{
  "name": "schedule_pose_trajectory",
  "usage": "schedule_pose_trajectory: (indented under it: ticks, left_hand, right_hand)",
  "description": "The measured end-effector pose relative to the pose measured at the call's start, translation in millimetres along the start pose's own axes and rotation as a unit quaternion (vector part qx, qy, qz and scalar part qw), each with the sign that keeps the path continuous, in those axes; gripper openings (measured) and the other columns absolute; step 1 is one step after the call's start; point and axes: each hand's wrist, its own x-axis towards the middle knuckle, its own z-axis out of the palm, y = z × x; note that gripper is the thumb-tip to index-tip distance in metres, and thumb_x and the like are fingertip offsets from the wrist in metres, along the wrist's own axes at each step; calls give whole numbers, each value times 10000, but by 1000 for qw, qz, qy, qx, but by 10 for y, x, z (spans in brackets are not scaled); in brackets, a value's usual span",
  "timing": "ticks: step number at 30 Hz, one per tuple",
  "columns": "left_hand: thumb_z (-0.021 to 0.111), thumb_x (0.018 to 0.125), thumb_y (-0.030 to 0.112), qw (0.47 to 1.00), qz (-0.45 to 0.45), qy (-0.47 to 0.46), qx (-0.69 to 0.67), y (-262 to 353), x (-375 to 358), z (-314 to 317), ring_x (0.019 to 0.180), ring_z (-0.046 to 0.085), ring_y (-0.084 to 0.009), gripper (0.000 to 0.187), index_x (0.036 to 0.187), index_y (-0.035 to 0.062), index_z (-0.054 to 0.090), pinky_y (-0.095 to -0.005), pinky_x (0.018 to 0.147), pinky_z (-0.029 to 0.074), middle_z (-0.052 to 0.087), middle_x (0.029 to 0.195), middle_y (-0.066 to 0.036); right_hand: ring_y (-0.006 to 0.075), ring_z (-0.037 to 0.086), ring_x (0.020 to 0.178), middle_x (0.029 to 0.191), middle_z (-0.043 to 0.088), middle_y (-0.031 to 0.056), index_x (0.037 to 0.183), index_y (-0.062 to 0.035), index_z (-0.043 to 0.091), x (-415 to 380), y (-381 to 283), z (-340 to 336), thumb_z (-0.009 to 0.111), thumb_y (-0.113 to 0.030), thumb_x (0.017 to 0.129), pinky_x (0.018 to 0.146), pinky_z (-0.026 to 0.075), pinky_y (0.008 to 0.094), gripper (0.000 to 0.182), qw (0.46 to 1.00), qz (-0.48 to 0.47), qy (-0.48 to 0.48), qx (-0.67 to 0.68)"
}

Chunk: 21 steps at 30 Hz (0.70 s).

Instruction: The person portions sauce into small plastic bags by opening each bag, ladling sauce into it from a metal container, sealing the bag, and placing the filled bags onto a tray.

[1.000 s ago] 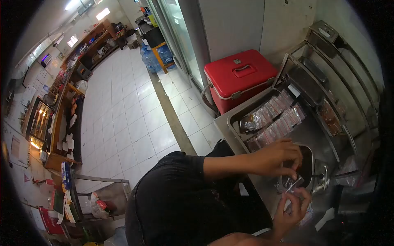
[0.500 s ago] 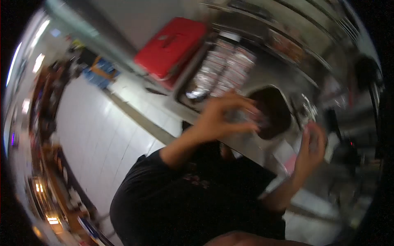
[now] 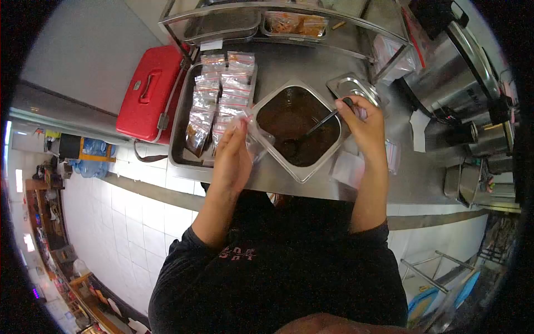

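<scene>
My left hand point(image 3: 231, 158) is closed on a clear plastic zip bag point(image 3: 260, 143) at the left edge of a square steel container. That container point(image 3: 302, 176) holds dark brown sauce point(image 3: 286, 114). My right hand point(image 3: 367, 127) grips the black-ended handle of a ladle point(image 3: 324, 122), above the container's right corner. The ladle slants down to the left, and its bowl rests in the sauce. Under my right forearm lie flat plastic bags point(image 3: 349, 168). To the left, a steel tray point(image 3: 179, 157) carries rows of filled zip bags point(image 3: 233, 92).
A red cooler box point(image 3: 146, 103) stands left of the tray. A steel rack point(image 3: 283, 8) runs along the back, with a tray of orange-filled bags point(image 3: 297, 25). A steel lid point(image 3: 356, 88) lies behind my right hand. Large steel pots point(image 3: 453, 69) stand at the right.
The view has turned and sharpened. My right hand was to the right of the container and now grips the ladle over it. My left hand stays near the container's left side.
</scene>
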Motion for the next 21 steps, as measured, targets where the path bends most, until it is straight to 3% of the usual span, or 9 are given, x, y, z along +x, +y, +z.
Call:
schedule_pose_trajectory:
  ticks: [3,5,7,10,14,17,19,20,21]
  left_hand:
    - [575,1030,367,999,-29,-44,-15,28,133,75,1225,557,-237,440,1334,50,554,-435,1082,423,598,1321,-101]
    - [565,1041,310,999,-35,-18,-19,9,110,81,1210,570,-205,364,1286,42,586,-408,1083,417,617,1300,-85]
    - [555,1052,253,999,-43,8,-23,-10,59,87,1195,583,-173,295,1238,33,617,-382,1083,410,637,1280,-69]
    - [564,1049,266,998,-62,-22,-26,61,-65,179,1220,557,-158,306,1227,28,639,-368,1091,388,626,1311,-78]
    - [573,1043,265,999,-31,19,15,-16,-230,240,1270,530,-177,333,1263,20,624,-380,1116,359,600,1372,-97]
    - [582,1037,261,999,-25,18,32,-31,-356,288,1326,497,-210,355,1290,14,610,-392,1137,338,562,1435,-127]
    - [582,1036,252,999,-9,0,45,-68,-430,293,1357,468,-223,345,1275,5,608,-398,1144,327,494,1501,-153]
    - [582,1036,249,999,-5,-6,50,-89,-464,298,1367,458,-227,342,1271,2,607,-400,1147,324,472,1523,-162]
    - [580,1037,247,999,5,-8,51,-112,-491,307,1371,450,-229,319,1237,0,612,-398,1145,325,427,1553,-173]
  right_hand:
    - [73,573,719,784,646,-23,976,-11,705,-125,-161,-34,700,-161,940,669,443,224,154,999,15,-17,42]
    - [77,574,707,785,654,3,970,-9,698,-287,-320,-103,673,-153,958,664,449,236,148,996,-13,-90,23]
    - [82,579,708,823,674,27,967,-8,696,-465,-417,-178,638,-140,978,663,459,249,144,998,-20,-61,1]
    - [101,601,718,855,685,48,971,-9,693,-679,-406,-336,602,-124,992,659,470,266,148,989,-75,106,-66]
    - [114,610,724,829,668,49,971,-10,692,-964,-209,-384,588,-120,1000,650,468,271,154,970,-120,141,-155]
    - [129,610,728,800,643,51,964,-6,692,-1197,-173,-285,571,-122,1010,654,470,275,174,977,-84,139,-138]
    - [114,586,691,788,633,45,958,-3,688,-1348,-55,-247,562,-137,1021,622,448,259,195,989,16,140,-42]
    - [72,512,594,776,620,38,980,-2,685,-1419,-18,-221,567,-185,1035,541,388,227,224,987,64,147,19]
    - [72,512,594,776,620,38,980,-2,685,-1456,-6,-195,567,-185,1035,541,388,227,224,986,67,149,19]
